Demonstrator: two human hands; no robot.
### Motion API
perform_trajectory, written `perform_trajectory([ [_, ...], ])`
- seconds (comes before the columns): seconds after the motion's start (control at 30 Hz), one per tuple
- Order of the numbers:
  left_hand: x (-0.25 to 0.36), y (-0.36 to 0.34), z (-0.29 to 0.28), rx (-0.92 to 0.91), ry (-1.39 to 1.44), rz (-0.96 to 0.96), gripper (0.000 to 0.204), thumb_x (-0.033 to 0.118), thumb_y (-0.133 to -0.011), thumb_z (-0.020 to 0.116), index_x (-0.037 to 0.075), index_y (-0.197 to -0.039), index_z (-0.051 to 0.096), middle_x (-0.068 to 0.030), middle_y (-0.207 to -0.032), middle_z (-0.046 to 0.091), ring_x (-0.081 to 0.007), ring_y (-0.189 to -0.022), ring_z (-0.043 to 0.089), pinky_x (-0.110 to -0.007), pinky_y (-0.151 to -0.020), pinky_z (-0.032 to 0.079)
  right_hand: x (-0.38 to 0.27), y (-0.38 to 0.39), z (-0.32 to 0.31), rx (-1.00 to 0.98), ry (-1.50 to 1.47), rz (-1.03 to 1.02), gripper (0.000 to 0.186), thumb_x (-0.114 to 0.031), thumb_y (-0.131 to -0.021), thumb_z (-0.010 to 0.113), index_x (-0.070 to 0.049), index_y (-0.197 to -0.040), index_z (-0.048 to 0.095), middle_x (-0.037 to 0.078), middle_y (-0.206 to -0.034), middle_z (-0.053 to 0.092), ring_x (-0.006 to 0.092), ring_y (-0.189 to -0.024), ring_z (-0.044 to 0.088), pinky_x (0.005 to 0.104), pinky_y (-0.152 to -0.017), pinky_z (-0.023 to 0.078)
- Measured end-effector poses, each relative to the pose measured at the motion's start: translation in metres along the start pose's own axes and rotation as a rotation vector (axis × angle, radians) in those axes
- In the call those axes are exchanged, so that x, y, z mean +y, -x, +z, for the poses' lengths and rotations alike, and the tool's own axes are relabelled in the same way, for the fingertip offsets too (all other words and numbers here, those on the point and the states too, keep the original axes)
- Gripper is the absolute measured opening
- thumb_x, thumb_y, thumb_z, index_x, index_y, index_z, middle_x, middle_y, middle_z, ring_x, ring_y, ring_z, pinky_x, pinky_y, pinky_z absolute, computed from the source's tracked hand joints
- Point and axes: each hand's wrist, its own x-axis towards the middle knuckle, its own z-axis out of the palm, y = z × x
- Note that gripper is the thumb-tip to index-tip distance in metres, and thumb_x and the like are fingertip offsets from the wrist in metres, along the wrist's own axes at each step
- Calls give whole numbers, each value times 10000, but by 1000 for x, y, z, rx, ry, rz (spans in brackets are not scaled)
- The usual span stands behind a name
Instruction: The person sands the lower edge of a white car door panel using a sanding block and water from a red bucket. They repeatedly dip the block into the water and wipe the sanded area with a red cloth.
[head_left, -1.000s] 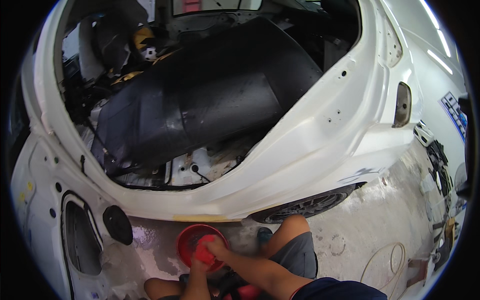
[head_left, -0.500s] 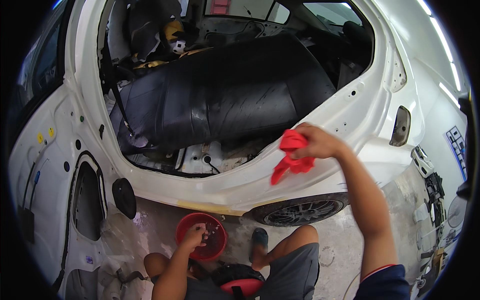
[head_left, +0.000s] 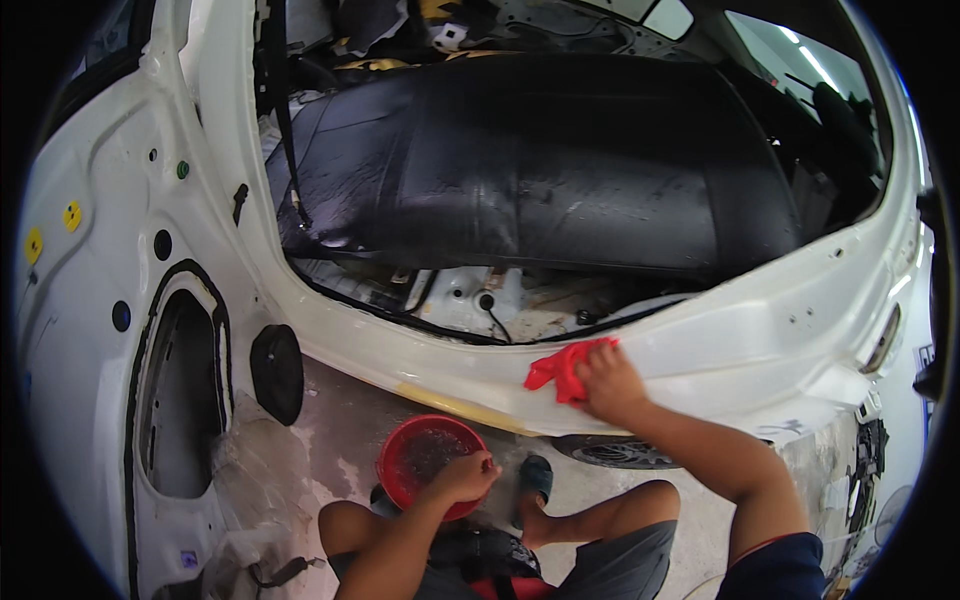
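My right hand (head_left: 607, 382) is closed on a red cloth (head_left: 560, 372), pressed against the white sill (head_left: 460, 372) of a car's open rear doorway. My left hand (head_left: 467, 478) is closed on the right rim of a red bucket (head_left: 398, 447) of water below the sill, which has a yellowish strip along its lower edge. A black seat-like piece (head_left: 600, 160) lies inside the doorway, over bare metal floor.
An opened white door (head_left: 90, 330) with black rubber-edged opening stands at left, with crumpled plastic (head_left: 250, 460) beside it. A wheel (head_left: 620, 450) is below the sill. My legs and a slippered foot (head_left: 536, 480) are beside the bucket. Loose parts (head_left: 868, 460) lie along the right wall.
My right hand lifted the red cloth out of the bucket, raised it, then brought it down and leftward onto the sill. My left hand moved from over the water to the bucket's right rim.
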Motion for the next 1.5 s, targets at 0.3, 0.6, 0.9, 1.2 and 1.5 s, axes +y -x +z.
perform_trajectory([
  [0.3, 6, 11, -14, -154, -50, -93, 654, 513, -978, 508, 3, -1387, 507, -273, -1224, 647, -407, -1162, 622, -461, -1007, 467, -202, -224, 75, 160, -375, -86, 624, -385, -888, 616, -256, -1482, 476, 213, -1478, 442, 371, -1372, 397, 520, -1110, 313],
  [0.6, -8, -2, -19, -83, -87, -53, 567, 501, -977, 505, -14, -1183, 624, -296, -1138, 664, -418, -1108, 644, -495, -971, 483, -145, -152, 74, -142, -70, -425, 332, -299, -893, 592, -272, -1204, 706, 116, -1290, 566, 298, -1249, 481, 538, -1064, 336],
  [0.9, -44, -16, 4, -100, -258, -73, 508, 368, -941, 538, -64, -1178, 660, -317, -1188, 640, -440, -1108, 640, -483, -986, 492, 3, 64, -61, -130, 77, 72, 579, -509, -710, 760, -206, -1200, 703, 130, -1264, 594, 326, -1282, 476, 563, -1092, 297],
  [1.2, -47, -8, 28, -36, 354, -404, 425, 314, -996, 533, -1, -1279, 568, -208, -1080, 662, -311, -866, 692, -479, -774, 602, 128, 229, -135, 511, 141, 288, 439, -325, -598, 822, -45, -918, 711, 185, -1207, 585, 397, -1172, 494, 511, -985, 397],
  [1.5, -21, -21, 59, 100, 1219, -430, 223, 304, -1041, 497, 111, -1146, 540, -69, -942, 591, -261, -799, 608, -519, -849, 554, 36, 144, -35, 702, -203, 185, 312, -148, -573, 774, -76, -855, 662, 128, -1070, 615, 333, -1008, 565, 459, -902, 432],
])
